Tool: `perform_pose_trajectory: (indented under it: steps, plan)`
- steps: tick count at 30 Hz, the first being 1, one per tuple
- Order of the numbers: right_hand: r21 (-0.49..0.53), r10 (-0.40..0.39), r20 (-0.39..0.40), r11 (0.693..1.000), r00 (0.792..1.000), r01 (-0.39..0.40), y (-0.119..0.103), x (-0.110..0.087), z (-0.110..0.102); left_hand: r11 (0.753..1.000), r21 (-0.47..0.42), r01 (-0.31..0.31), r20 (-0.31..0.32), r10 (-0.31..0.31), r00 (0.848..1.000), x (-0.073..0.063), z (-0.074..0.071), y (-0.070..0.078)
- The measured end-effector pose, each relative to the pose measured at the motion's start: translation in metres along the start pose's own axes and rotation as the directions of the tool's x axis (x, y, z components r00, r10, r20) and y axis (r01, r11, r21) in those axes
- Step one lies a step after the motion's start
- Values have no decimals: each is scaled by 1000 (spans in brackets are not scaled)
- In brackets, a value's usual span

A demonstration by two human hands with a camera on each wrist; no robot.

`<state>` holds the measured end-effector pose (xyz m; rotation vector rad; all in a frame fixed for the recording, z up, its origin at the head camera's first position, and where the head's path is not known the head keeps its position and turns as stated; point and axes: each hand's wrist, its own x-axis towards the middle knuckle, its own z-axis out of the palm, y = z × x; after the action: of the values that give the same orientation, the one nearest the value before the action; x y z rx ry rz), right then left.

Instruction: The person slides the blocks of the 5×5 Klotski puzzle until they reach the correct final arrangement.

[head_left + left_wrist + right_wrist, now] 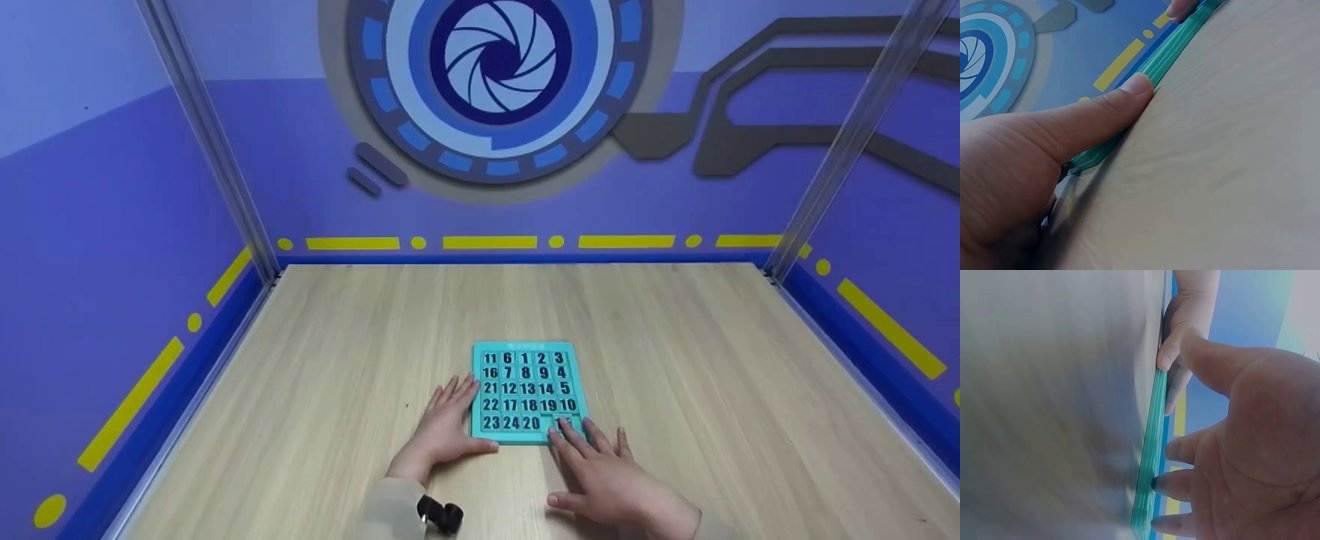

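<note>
A turquoise number slide puzzle (477, 435) lies flat on the wooden table, its dark-numbered tiles set in rows. My left hand (444, 431) rests at its left side, fingers along the left edge and thumb along the front edge near the corner. That thumb (1100, 115) lies straight against the green edge in the left wrist view. Over the puzzle's front right corner, my right hand (600, 476) spreads its fingers, with fingertips on the bottom-row tile beside a gap. This tile's number is partly hidden. The right palm (1275, 450) fills the right wrist view's lower right.
The light wooden table (360, 322) extends around the puzzle. Blue-purple printed panels (285, 165) stand at the back and sides, with metal posts (217, 142) at the corners. A small black device (442, 514) sits at the left sleeve cuff.
</note>
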<state>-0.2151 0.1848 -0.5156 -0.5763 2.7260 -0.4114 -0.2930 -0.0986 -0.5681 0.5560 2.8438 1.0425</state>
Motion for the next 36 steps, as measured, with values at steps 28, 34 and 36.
perform_pose_trajectory:
  steps: [28,34,36]
  plan:
    - [13,77,-8,997,997,-77,6,-2,-3,1000,3,3,7,-3,1000,-1,-1,0]
    - [9,18,-12,1000,1000,-18,0,-1,-5,1000,0,-5,8,5,1000,0,-2,1]
    - [1,-10,-15,1000,1000,10,-3,1,-5,1000,2,-8,5,8,1000,0,-2,1]
